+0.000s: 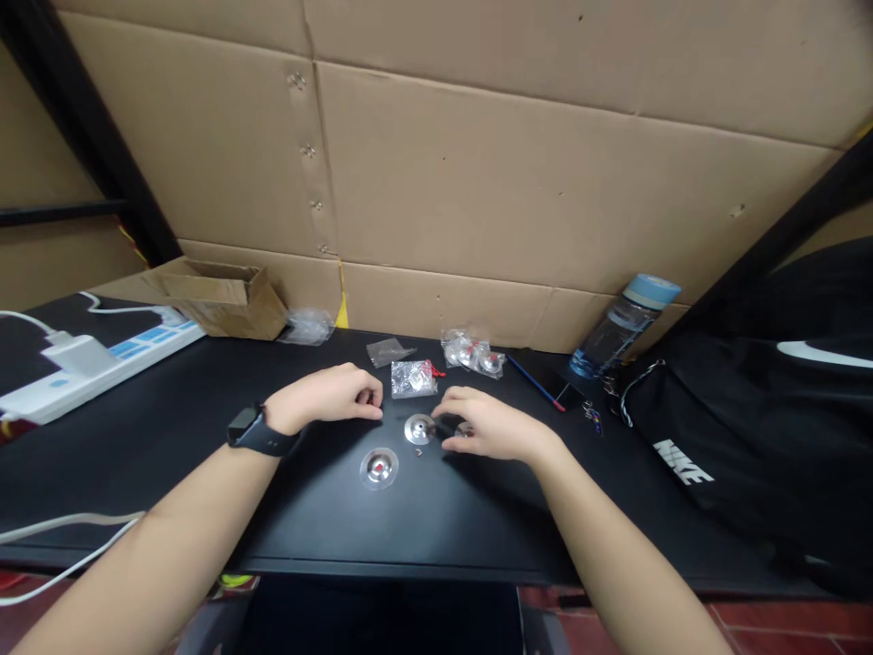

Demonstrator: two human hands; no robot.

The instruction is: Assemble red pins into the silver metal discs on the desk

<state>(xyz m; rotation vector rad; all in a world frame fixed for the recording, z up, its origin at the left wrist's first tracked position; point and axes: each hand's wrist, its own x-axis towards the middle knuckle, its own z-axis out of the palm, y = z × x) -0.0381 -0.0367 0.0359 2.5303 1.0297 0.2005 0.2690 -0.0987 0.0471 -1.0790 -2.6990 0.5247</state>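
Observation:
My left hand [345,393] rests on the black table with its fingers curled in, and nothing shows in it. A dark watch is on that wrist. My right hand [487,425] hovers low with thumb and fingers apart, over a small shiny metal disc [465,429] that it partly hides. Just left of its fingertips lies a round metal disc [419,428] with a raised centre and a hole. A tiny metal piece [418,452] sits below that disc. Nearer me, another domed disc [379,468] with a red centre lies on a clear round sheet.
Behind the hands lie a clear packet [413,379] with red cord, an empty-looking plastic bag [388,352] and several bagged discs [470,353]. A pencil [536,380], a bottle [624,326] and a black bag [764,418] are right. A carton [235,305] and power strip [129,355] stand left.

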